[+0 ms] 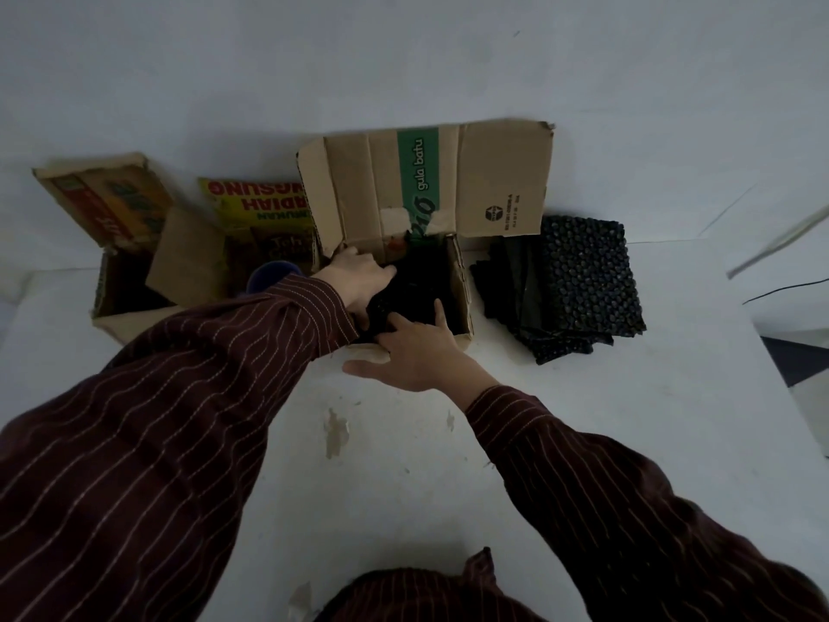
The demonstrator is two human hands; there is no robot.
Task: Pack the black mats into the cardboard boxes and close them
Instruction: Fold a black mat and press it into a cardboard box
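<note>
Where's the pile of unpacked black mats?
In the head view, the stack of black mats lies on the white table, just right of the open gula batu box.

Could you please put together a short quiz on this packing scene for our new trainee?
1. Multiple choice: the loose stack of black mats lies (A) on the white surface to the right of the green-striped box, (B) inside the printed box at the far left, (C) on top of closed flaps.
2. True or false: the green-striped box's flaps are folded shut.
3. Short answer: how many hands reach into that box?

Key: 1 A. 2 False, its flaps stand open. 3 Two: the left hand and the right hand both rest on the dark mats inside.
</note>
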